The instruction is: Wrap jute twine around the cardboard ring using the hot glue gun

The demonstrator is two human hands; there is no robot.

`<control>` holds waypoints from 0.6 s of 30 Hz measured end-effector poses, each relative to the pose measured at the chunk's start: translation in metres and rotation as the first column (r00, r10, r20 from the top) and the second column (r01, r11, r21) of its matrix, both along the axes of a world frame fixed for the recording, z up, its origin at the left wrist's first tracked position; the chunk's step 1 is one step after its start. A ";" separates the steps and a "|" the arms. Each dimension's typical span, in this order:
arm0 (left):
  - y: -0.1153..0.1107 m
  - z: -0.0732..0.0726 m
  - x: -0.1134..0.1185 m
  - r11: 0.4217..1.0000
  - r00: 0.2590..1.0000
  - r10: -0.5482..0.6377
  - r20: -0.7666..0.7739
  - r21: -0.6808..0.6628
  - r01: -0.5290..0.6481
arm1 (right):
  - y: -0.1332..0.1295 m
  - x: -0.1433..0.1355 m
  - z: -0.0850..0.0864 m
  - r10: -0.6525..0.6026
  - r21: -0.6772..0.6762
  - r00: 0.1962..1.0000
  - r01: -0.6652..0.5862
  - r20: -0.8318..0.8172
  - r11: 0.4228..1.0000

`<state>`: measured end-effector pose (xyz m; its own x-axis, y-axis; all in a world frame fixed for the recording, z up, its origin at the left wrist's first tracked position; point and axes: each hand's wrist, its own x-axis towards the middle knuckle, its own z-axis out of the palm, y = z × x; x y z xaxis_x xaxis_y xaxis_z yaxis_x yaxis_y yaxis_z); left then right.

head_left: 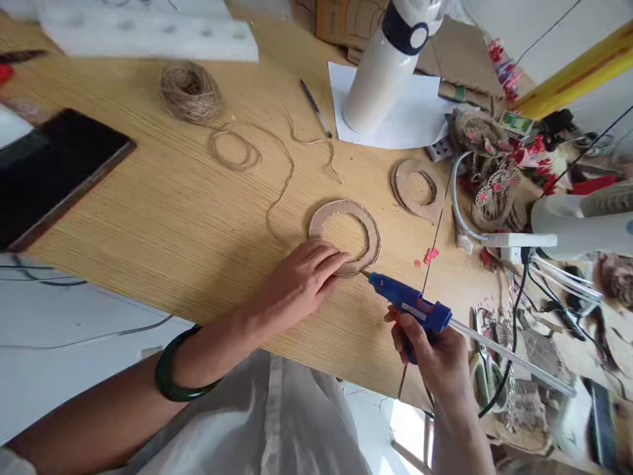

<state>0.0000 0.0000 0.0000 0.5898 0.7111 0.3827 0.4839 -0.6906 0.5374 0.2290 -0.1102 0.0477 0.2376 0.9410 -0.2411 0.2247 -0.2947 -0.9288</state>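
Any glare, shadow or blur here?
Head view: glare burns out a floor patch at the bottom; soft shadow falls on the tabletop beside the left hand; the white block at upper left looks blurred, while the glue gun is fairly sharp.

Left forearm: is slanting in from the lower left
Left hand: is facing palm down, fingers stretching rightward
Right forearm: is rising from the bottom edge
Right hand: is gripping, fingers curling inward
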 end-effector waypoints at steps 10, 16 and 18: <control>-0.001 -0.001 0.000 1.000 1.000 -0.001 0.015 -0.021 0.001 | 0.000 -0.003 0.004 0.025 0.054 0.999 -0.027 0.037 0.998; -0.001 -0.001 -0.002 1.000 0.998 0.020 0.060 -0.006 -0.019 | -0.018 0.043 -0.009 -0.347 0.280 0.688 0.213 0.637 0.936; -0.001 0.002 -0.002 0.999 0.995 0.037 0.098 0.015 -0.039 | -0.025 0.066 -0.019 -0.379 0.349 0.381 0.149 0.843 0.925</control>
<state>-0.0023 -0.0009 0.0016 0.5219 0.7252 0.4491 0.4556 -0.6821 0.5720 0.2955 -0.1349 0.0288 0.4511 0.7822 0.4298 0.8890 -0.3515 -0.2934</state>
